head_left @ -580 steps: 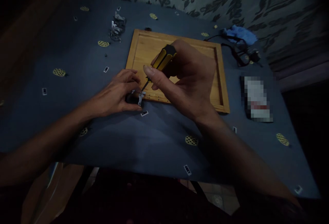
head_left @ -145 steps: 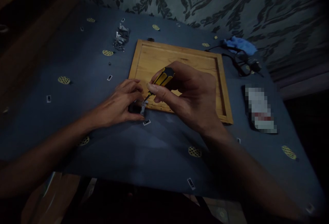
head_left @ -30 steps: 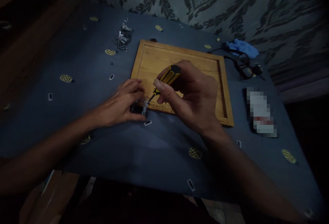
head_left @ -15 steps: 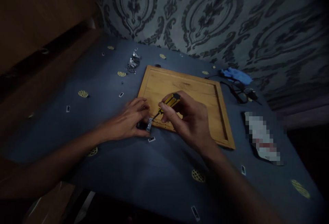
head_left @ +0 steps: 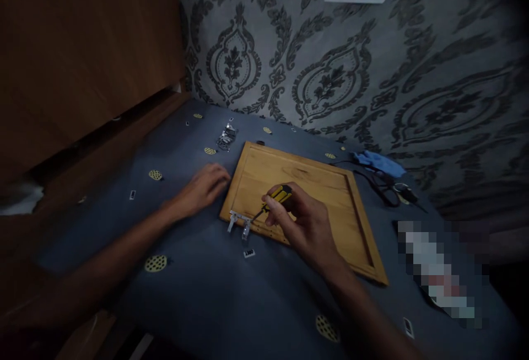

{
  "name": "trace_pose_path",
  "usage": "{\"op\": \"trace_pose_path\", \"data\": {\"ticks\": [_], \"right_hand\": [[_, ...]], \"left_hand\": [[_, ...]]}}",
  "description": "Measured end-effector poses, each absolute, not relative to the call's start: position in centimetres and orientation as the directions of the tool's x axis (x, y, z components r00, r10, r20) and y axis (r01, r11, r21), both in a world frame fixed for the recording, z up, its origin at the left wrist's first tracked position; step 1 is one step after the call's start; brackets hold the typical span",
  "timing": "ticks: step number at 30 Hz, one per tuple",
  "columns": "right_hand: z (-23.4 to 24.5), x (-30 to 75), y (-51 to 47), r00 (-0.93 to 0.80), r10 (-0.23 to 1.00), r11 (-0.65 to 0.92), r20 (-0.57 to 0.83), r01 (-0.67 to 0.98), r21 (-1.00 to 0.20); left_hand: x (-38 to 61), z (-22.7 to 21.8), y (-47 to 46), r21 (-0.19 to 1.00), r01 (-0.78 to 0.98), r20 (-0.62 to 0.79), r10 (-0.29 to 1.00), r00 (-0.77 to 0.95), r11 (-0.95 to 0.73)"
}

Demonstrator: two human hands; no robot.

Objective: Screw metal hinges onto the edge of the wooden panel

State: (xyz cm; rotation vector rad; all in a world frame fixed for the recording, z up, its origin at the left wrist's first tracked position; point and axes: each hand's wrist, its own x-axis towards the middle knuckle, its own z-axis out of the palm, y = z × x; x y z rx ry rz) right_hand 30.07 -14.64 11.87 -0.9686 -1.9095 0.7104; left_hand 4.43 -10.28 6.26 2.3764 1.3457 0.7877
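My right hand (head_left: pixel 303 222) grips a small yellow-and-black screwdriver (head_left: pixel 278 198), its shaft slanting down to the left. The tip is at or close to a metal hinge piece (head_left: pixel 246 230) on the near left edge of a framed wooden panel (head_left: pixel 285 172). Two metal arms of this fitting stick out past the edge. My left hand (head_left: pixel 202 188) is just left of the panel, off the hinge, with fingers loosely bent and nothing visible in them. The fingertips are partly hidden from view.
Loose metal hardware (head_left: pixel 226 136) lies beyond the panel's left corner. To the right are a blue cloth or glove (head_left: pixel 379 163), a dark cord (head_left: pixel 382 194) and a blurred-out packet (head_left: pixel 438 272). Patterned wall (head_left: pixel 289 68) closes off the back; a brown cabinet (head_left: pixel 91 46) stands left.
My left hand has let go of the hinge and moved left and away from it. My right hand still holds the screwdriver at the hinge. The camera view has tilted up.
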Motion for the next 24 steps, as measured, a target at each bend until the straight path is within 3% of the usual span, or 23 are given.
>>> {"op": "trace_pose_path", "data": {"ticks": [6, 16, 24], "right_hand": [[12.0, 29.9, -14.7, -0.346, 0.819, 0.566, 0.458, 0.356, -0.743], [11.5, 30.0, -14.4, -0.364, 0.820, 0.560, 0.443, 0.348, -0.752], [11.6, 30.0, -14.3, -0.357, 0.846, 0.509, 0.396, 0.318, -0.800]], "left_hand": [[0.9, 3.5, -6.5, 0.394, 0.865, 0.310, 0.931, 0.194, -0.311], [1.1, 4.3, -6.4, 0.174, 0.943, 0.246, 0.940, 0.236, -0.282], [1.2, 5.3, -5.3, 0.089, 0.961, 0.204, 0.949, 0.240, -0.262]]}}
